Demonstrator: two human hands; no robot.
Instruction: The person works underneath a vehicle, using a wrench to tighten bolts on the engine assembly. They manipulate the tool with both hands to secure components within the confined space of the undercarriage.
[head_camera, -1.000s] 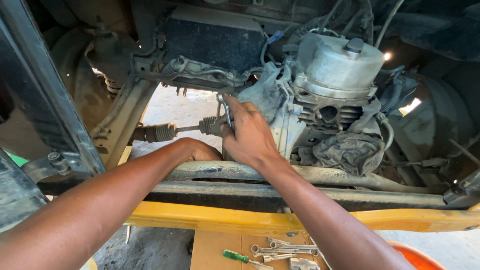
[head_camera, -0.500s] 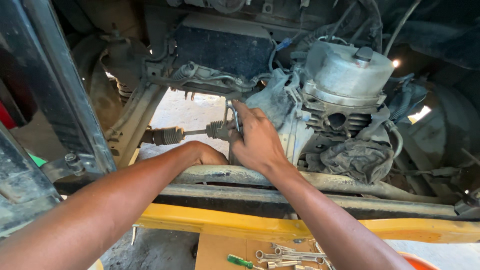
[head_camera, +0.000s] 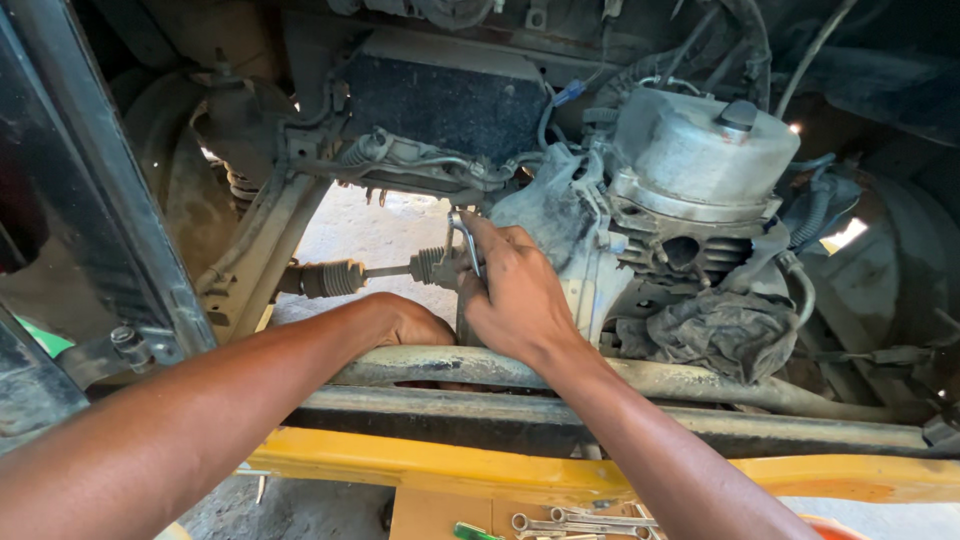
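Note:
My right hand (head_camera: 515, 290) grips a small metal spanner (head_camera: 465, 238), held upright against the left side of a dusty grey engine (head_camera: 690, 170). Its tip sits by the inner end of a drive shaft (head_camera: 385, 270) with ribbed rubber boots. My left hand (head_camera: 410, 322) reaches under the engine behind a rusty frame tube (head_camera: 700, 380); its fingers are hidden, so whatever it holds is out of sight. Both forearms come in from the bottom of the view.
A yellow painted bar (head_camera: 500, 468) runs across below the frame tube. Several spanners (head_camera: 585, 524) and a green-handled screwdriver (head_camera: 475, 531) lie on a board beneath. A dark body panel (head_camera: 90, 220) stands at the left. A dirty rag (head_camera: 725, 330) hangs under the engine.
The view has shifted a little to the right and down. My right hand stays on the spanner at the same spot; the left hand remains tucked under the engine.

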